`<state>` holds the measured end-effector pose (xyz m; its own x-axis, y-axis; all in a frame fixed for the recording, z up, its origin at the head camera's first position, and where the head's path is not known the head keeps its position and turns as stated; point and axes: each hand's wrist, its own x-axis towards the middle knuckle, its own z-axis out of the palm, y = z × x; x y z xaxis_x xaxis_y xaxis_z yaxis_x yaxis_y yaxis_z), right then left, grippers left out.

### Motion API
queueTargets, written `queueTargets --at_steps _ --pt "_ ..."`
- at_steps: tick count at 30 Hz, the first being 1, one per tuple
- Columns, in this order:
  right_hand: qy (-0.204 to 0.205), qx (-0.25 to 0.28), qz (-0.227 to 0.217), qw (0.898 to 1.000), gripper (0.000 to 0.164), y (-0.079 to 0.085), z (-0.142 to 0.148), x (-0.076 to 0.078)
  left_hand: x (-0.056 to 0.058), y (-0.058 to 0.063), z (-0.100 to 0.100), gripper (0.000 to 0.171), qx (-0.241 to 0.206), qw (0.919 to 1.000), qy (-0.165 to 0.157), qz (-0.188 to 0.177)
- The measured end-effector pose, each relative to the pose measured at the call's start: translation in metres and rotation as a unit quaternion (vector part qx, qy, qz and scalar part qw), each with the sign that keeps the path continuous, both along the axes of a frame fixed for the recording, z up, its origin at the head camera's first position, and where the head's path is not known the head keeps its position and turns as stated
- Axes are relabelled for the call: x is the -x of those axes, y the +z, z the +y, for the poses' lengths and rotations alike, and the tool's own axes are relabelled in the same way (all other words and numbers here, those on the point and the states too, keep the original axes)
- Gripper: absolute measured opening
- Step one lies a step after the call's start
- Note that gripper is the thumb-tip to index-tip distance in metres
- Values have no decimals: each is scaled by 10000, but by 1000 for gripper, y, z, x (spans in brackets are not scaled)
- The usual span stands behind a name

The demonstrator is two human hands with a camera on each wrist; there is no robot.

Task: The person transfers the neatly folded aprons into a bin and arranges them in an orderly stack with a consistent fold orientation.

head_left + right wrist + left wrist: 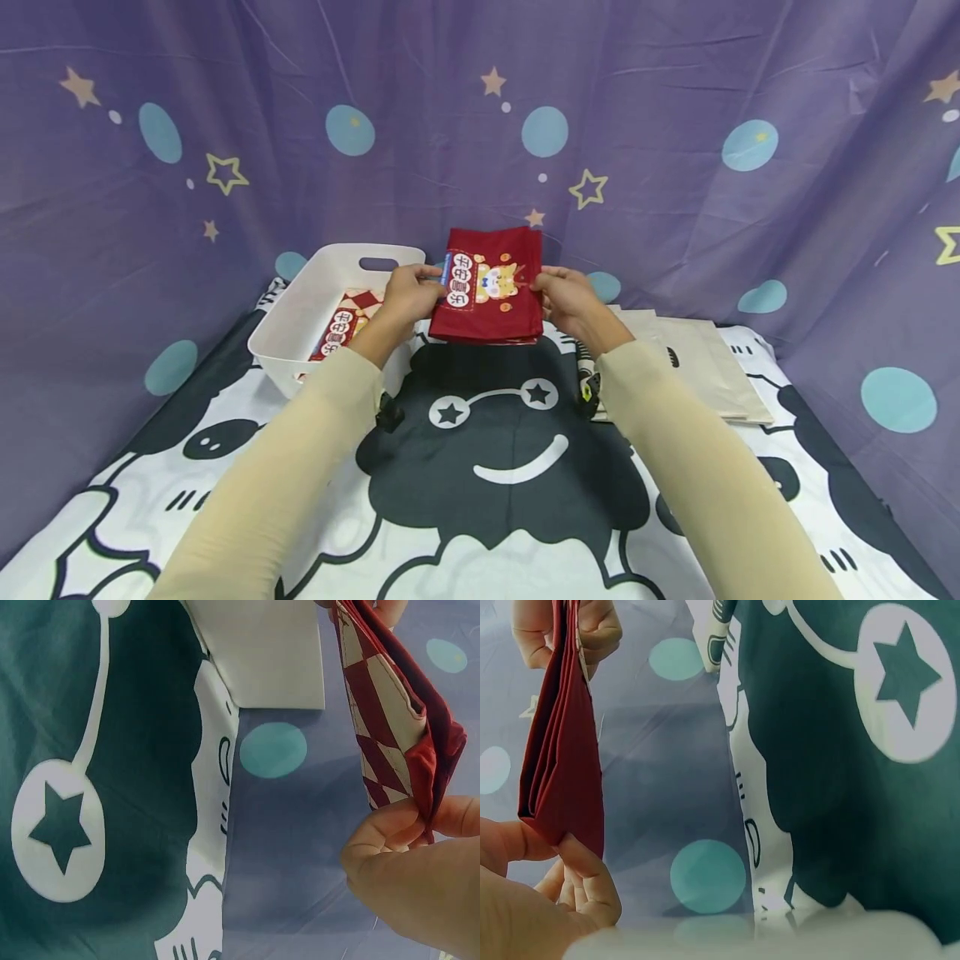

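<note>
A folded red cloth (pixel 487 283) with a cartoon animal and white-circled characters is held up over the table between both hands. My left hand (pixel 411 293) pinches its left edge between thumb and fingers, and my right hand (pixel 572 302) pinches the right edge. Several folded layers (pixel 562 750) show edge-on in the left wrist view. From the right wrist view, its other face (pixel 375 712) has a red and cream check. Beside my left forearm, a white plastic basket (pixel 288 312) holds a similar red printed cloth (pixel 341 329) with a checked part.
A stack of flat beige cloth pieces (pixel 708 358) lies at the right, partly hidden by my right sleeve. The table wears a black and white cartoon cover (pixel 510 500). A purple curtain (pixel 645 100) with stars and blue dots hangs right behind the table.
</note>
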<state>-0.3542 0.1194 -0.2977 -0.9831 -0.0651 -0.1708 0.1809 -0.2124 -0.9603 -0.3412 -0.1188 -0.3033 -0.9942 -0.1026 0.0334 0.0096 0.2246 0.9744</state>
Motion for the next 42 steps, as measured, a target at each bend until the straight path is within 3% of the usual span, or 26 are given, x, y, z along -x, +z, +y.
queueTargets --at_steps 9,15,27,35,42 --pt "3 109 -28 9999 39 -1 -12 0 -3 6 -17 43 423 9991 39 49" --pt "163 159 81 9997 41 0 -24 -1 -5 7 -31 45 333 9994 -100 54" --pt "271 411 84 9987 49 1 -54 -7 -6 2 -62 45 505 9987 -31 72" --pt "321 761 114 9965 49 -2 -69 -8 -14 6 -80 47 328 9993 -145 -62" --pt "432 935 212 9945 50 -2 -87 -12 -17 7 -99 47 404 9991 -84 79"
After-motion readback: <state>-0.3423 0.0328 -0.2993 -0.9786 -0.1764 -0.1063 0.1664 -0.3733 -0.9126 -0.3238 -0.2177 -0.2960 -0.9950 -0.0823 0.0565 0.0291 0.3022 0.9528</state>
